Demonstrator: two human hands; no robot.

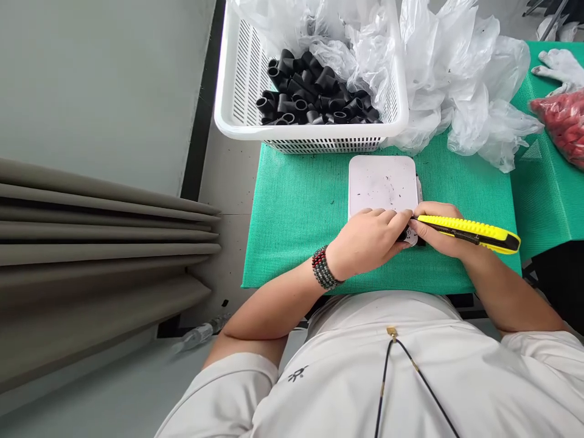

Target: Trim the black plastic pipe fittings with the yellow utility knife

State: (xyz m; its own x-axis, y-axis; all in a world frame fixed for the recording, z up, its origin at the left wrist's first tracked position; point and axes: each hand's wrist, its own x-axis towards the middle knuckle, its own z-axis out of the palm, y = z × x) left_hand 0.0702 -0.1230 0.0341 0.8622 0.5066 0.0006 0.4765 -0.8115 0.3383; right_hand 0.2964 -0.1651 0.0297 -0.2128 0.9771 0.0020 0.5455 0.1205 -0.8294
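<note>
My left hand [365, 240], with a beaded bracelet [323, 267] on its wrist, rests on a white cutting board [382, 182] and grips a small black plastic piece [404, 233], mostly hidden by my fingers. My right hand [438, 228] holds a yellow utility knife [472, 234], with its front end at that black piece. The blade is hidden. The board lies on a green mesh mat [296, 243] and has dark specks on it.
Behind the board, a white slotted basket [237, 115] holds several black plastic pipe fittings [314, 91] and clear plastic bags [456, 79]. At the right are a second green mat, a white glove [561, 67] and a bag of red parts [564, 125]. A grey curtain [91, 243] hangs left.
</note>
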